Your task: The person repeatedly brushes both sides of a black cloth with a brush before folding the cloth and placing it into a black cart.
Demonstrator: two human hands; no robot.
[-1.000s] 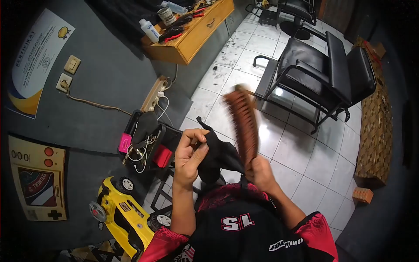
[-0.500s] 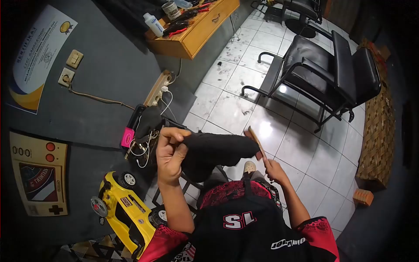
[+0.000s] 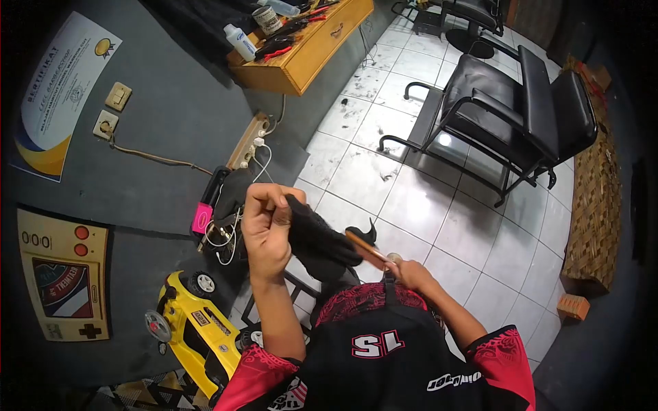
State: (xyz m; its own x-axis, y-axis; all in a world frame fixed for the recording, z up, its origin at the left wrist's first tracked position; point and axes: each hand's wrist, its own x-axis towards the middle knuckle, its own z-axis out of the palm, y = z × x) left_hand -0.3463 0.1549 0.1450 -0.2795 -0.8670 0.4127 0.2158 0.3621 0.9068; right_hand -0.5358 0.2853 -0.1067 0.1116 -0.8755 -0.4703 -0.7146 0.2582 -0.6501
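My left hand point(image 3: 266, 226) is raised, its fingers pinched on the edge of a black cloth point(image 3: 315, 236). The cloth hangs bunched to the right of those fingers, with a thin loose end curling up at its far side. My right hand point(image 3: 411, 274) is wrapped round the handle of a wooden brush point(image 3: 368, 248) with a reddish bristle side. The brush head lies against or just beside the cloth's right end; contact is hard to make out. Both hands are in front of my black and red shirt.
Left stands a yellow toy car point(image 3: 199, 325), below cables and a pink-labelled item point(image 3: 202, 218). A wooden drawer shelf point(image 3: 301, 61) with bottles and tools juts from the wall. A black barber chair point(image 3: 493, 103) stands on the hair-strewn tiled floor. A brick-like block point(image 3: 572, 307) lies right.
My right hand and the brush have moved left towards my left hand. The cloth, stretched out to the right before, is now bunched and hangs lower. My left hand has risen slightly.
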